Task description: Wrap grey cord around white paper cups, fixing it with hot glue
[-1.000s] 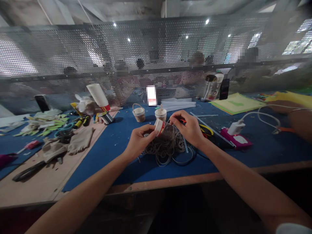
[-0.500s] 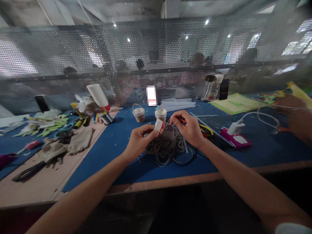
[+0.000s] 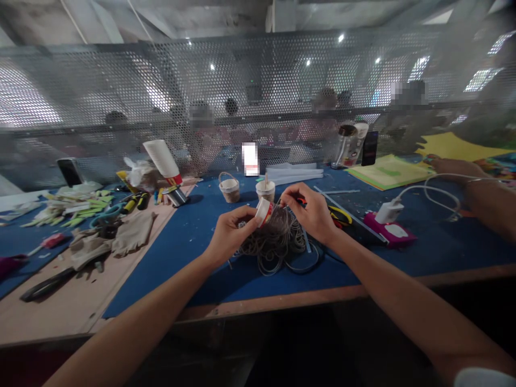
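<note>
My left hand (image 3: 231, 234) grips a small white and red paper cup (image 3: 264, 212), tilted with its rim facing up and left. Just right of the cup, my right hand (image 3: 308, 211) pinches a thin cord. A loose heap of grey-brown cord (image 3: 272, 244) lies on the blue mat (image 3: 189, 274) below both hands. Two cord-wrapped cups stand behind: one with a handle (image 3: 229, 191), the other (image 3: 266, 191) partly hidden by the held cup.
On the left are a stack of paper cups (image 3: 161, 158), a glove (image 3: 133, 234) and scissors (image 3: 107, 214). A charger (image 3: 389, 211) on a magenta box (image 3: 395, 231) sits right. Another person's hand (image 3: 447, 164) touches yellow sheets (image 3: 459, 146). A lit phone (image 3: 250, 159) stands behind.
The held cup has turned slightly, showing more of its rim. At the right, the other person's hand has moved up and left onto the yellow sheets.
</note>
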{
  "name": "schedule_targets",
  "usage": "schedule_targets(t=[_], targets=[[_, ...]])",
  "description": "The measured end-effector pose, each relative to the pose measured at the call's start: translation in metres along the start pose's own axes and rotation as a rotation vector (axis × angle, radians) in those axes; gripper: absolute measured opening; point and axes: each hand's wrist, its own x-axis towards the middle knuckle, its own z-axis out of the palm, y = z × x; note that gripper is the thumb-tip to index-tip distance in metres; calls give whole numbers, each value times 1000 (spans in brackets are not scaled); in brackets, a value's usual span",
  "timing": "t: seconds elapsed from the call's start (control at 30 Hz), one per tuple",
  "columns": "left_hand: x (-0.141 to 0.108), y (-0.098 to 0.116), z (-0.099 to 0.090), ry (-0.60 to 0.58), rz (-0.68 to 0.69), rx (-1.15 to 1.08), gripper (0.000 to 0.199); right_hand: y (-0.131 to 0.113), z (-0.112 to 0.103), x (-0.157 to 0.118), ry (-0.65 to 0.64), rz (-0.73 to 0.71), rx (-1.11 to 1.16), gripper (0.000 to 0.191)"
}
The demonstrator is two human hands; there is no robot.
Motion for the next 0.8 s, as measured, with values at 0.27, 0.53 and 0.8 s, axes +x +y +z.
schedule_targets(t=[0.27, 0.53, 0.8], targets=[[1, -2, -1, -13, 21, 10, 16, 1, 1, -1, -3, 2, -23, 12], [-1, 2, -1, -15, 30, 33, 14, 0, 0, 0, -23, 6, -27, 12], [1, 0, -2, -7, 44, 49, 12, 1, 0, 1, -28, 3, -23, 11]])
